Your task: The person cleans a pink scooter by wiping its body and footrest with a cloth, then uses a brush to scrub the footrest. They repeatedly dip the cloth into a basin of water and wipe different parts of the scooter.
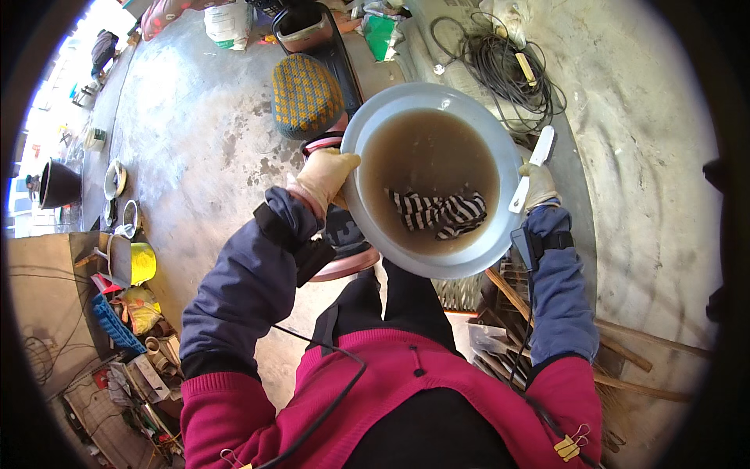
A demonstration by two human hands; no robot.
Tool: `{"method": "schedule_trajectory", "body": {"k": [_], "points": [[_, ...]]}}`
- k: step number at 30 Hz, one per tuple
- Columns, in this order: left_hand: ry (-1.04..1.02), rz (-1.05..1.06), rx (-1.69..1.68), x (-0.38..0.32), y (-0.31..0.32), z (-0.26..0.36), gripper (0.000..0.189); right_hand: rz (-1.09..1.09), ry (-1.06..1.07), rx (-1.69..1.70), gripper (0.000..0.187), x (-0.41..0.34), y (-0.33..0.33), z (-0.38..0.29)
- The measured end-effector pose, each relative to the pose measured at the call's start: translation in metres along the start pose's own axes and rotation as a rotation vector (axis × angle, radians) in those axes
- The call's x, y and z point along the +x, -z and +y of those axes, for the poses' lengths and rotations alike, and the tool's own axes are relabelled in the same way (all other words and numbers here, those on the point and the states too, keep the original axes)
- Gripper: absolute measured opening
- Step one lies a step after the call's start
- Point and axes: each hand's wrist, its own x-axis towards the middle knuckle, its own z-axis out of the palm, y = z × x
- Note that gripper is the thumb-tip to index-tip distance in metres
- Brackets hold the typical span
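Before me is a pale blue plastic basin (pixel 428 268) with murky brown water (pixel 430 143) in it. A black-and-white striped cloth (pixel 439 212) lies partly under the water on the side nearer my body. My left hand (pixel 322 176), in a pale glove, grips the basin's left rim. On the opposite side, my gloved right hand (pixel 539 183) is at the rim and has a white scrubbing brush (pixel 532 170) in its grasp, bristles facing outward. Fingers under the rim are hidden on both sides.
Beyond the basin stands a dark and pink frame (pixel 340 55) with a yellow-and-grey knitted cushion (pixel 306 97). Coiled black cable (pixel 507 73) lies upper right. Wooden sticks (pixel 624 352) lean at lower right. Clutter and a yellow container (pixel 142 264) line the left; another person (pixel 104 53) is far off.
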Motion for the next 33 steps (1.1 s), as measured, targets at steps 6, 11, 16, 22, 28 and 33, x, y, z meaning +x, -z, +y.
{"method": "schedule_trajectory", "body": {"k": [6, 11, 16, 22, 28, 33], "points": [[-0.001, 0.003, -0.06, -0.001, -0.009, -0.004, 0.035, -0.059, -0.114, 0.104, 0.022, -0.008, -0.009, 0.002], [0.055, 0.02, -0.116, 0.014, -0.018, -0.016, 0.035, -0.093, -0.166, 0.046, 0.022, 0.022, -0.007, 0.018], [0.036, 0.036, -0.157, 0.043, -0.037, -0.041, 0.029, -0.181, 0.367, -0.466, 0.028, 0.071, 0.006, 0.04], [0.05, 0.126, -0.048, 0.071, -0.064, -0.058, 0.029, -0.354, 0.054, -0.208, 0.026, 0.121, -0.006, 0.062], [0.064, 0.18, -0.046, 0.104, -0.093, -0.069, 0.035, -0.301, -0.019, -0.073, 0.02, 0.171, -0.014, 0.091], [0.231, 0.122, 0.057, 0.13, -0.108, -0.065, 0.04, -0.246, -0.073, -0.01, 0.019, 0.209, -0.027, 0.097]]}}
